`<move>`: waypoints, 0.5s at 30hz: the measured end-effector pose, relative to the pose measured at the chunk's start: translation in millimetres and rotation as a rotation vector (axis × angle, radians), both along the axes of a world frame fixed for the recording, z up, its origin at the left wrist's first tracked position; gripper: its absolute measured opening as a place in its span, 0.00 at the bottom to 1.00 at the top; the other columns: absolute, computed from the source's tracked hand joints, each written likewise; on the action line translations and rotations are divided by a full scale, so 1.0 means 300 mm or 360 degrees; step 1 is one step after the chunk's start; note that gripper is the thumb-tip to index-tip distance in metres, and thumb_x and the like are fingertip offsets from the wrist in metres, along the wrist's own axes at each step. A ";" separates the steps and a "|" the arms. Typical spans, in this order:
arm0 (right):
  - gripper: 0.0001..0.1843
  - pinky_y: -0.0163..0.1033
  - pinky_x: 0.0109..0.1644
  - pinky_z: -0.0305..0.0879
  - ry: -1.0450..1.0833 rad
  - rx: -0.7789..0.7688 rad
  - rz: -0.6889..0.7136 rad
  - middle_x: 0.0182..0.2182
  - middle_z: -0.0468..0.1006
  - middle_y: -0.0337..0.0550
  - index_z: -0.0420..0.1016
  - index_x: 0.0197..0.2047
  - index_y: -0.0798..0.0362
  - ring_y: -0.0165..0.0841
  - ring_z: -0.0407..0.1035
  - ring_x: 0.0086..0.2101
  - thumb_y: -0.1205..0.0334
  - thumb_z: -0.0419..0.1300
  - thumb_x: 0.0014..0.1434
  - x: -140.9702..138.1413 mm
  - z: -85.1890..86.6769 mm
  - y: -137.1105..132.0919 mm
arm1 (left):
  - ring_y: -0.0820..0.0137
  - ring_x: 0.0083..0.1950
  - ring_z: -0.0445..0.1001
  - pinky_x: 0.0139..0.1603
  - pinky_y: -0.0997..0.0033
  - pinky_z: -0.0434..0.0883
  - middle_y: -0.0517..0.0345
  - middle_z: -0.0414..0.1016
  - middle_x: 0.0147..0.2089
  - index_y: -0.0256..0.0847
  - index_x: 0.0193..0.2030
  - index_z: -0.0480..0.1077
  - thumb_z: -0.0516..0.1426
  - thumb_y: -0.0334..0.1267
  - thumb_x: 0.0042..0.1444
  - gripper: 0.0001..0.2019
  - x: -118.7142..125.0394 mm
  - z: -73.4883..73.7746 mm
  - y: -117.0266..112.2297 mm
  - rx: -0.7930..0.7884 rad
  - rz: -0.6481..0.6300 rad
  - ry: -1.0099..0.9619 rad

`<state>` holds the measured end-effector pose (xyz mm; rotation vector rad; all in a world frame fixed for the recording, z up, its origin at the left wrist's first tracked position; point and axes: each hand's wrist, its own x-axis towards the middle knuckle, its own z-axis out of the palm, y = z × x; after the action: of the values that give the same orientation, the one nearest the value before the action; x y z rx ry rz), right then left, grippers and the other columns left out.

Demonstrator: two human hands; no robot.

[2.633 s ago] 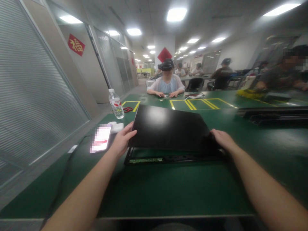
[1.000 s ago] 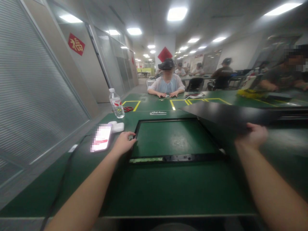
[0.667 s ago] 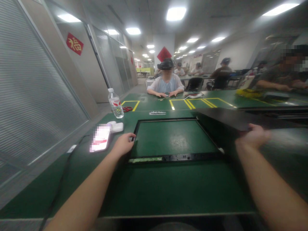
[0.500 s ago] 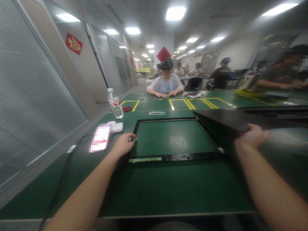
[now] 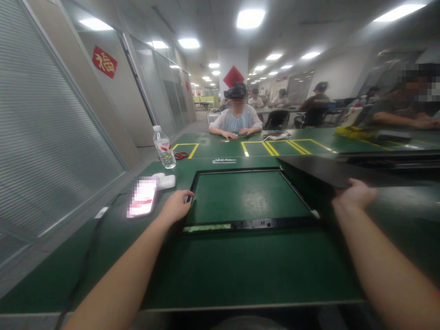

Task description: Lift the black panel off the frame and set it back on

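On the left of the green bench (image 5: 254, 270), a dark cable (image 5: 85, 261) runs down toward the near edge. Next we see a phone (image 5: 142, 197) lying with its screen lit, then an upright bottle (image 5: 164, 149) behind it and a white case (image 5: 167, 181) touching or just beside the phone; we cannot tell which. Our left hand (image 5: 176, 206) is closed on the left side of the black frame (image 5: 268, 224), pinching it between thumb and fingers. Red scissors (image 5: 181, 156) lie past the bottle. The frame rests flat in front of us, its 4 sides around bare green bench, with a pale green strip along the left part of its near side. Across from us sits 1 person (image 5: 237, 117), hands on the bench. To the right of the frame, the black panel (image 5: 333, 169) slants up, gripped at its near edge by our right hand (image 5: 355, 195), palm turned upward; the panel stretches away beyond the fingers, and we cannot tell whether it touches the frame. Farther right lie long dark bars (image 5: 388, 160), partly behind the panel.
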<state>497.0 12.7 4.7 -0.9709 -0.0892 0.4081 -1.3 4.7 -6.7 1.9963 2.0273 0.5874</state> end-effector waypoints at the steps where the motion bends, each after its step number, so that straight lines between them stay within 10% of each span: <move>1: 0.23 0.31 0.35 0.71 0.0018 0.0002 -0.0030 0.38 0.67 0.33 0.55 0.39 0.47 0.26 0.70 0.36 0.77 0.52 0.41 -0.003 0.001 0.000 | 0.55 0.44 0.79 0.48 0.64 0.72 0.46 0.82 0.43 0.42 0.47 0.82 0.58 0.29 0.46 0.21 -0.001 -0.001 0.001 0.0006 0.0000 -0.0011; 15: 0.27 0.30 0.32 0.71 0.0290 -0.0485 -0.0023 0.50 0.68 0.37 0.51 0.38 0.44 0.28 0.72 0.42 0.79 0.52 0.37 0.011 -0.030 0.005 | 0.57 0.44 0.79 0.49 0.65 0.72 0.48 0.81 0.42 0.43 0.46 0.82 0.59 0.28 0.45 0.20 -0.006 -0.009 0.005 0.0057 -0.0028 -0.0022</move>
<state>500.3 14.2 -4.2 -1.2281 0.1492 0.5047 -3.2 6.2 -9.4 2.0225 2.0032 0.6361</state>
